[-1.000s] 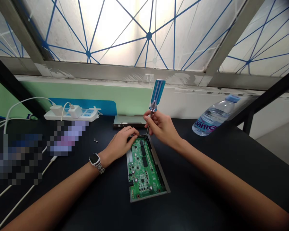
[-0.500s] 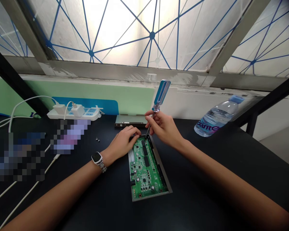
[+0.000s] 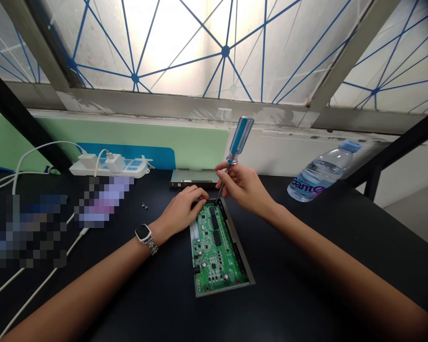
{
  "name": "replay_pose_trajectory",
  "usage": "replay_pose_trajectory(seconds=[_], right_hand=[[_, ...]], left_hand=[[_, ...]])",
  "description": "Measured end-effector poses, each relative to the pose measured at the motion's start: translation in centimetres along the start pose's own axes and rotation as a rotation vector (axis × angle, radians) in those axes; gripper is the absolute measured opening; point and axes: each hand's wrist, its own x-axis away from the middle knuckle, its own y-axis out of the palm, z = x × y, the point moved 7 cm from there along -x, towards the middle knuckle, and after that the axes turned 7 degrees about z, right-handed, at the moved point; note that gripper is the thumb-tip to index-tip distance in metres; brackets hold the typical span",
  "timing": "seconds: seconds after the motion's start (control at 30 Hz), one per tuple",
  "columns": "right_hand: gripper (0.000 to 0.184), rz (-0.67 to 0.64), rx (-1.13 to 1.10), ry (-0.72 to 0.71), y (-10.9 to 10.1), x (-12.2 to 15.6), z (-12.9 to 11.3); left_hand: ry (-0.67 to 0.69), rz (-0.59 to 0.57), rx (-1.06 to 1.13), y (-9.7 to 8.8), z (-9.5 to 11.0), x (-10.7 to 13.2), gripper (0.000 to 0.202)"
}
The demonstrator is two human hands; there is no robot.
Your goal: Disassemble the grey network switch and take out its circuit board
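One blue-handled screwdriver is pinched by the fingers of the right hand, its tip at the far end of a green circuit board, lower centre of frame; the metal tray around it is gripped at its far-left corner by the left hand.

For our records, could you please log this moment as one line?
left hand at far left corner of circuit board; right hand holding screwdriver; tip at far right corner; bottle further right
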Motion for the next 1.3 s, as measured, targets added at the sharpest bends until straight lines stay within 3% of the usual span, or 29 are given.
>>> replay_pose_trajectory(seconds=[0.47,0.63,0.9,1.07,1.3], right_hand=[[0.026,-0.029,0.029,-0.005,0.0,0.0,-0.3],[0.026,-0.085,0.027,-0.012,0.1,0.0,-0.5],[0.027,-0.092,0.058,0.009,0.0,-0.1,-0.6],[0.033,0.092,0.089,0.023,-1.4,-0.4,-1.4],[0.044,0.331,0.277,-0.122,-3.0,-0.5,-3.6]], left_hand=[[-0.008,-0.007,-0.003,0.0,0.0,0.1,0.016],[0.061,0.037,-0.041,-0.3,1.2,-0.2,0.013],[-0.022,0.05,0.199,1.4,3.0,-1.7,0.02],[-0.056,0.086,0.296,1.6,3.0,-1.6,0.021],[-0.081,0.125,0.283,1.7,2.7,-1.2,0.022]])
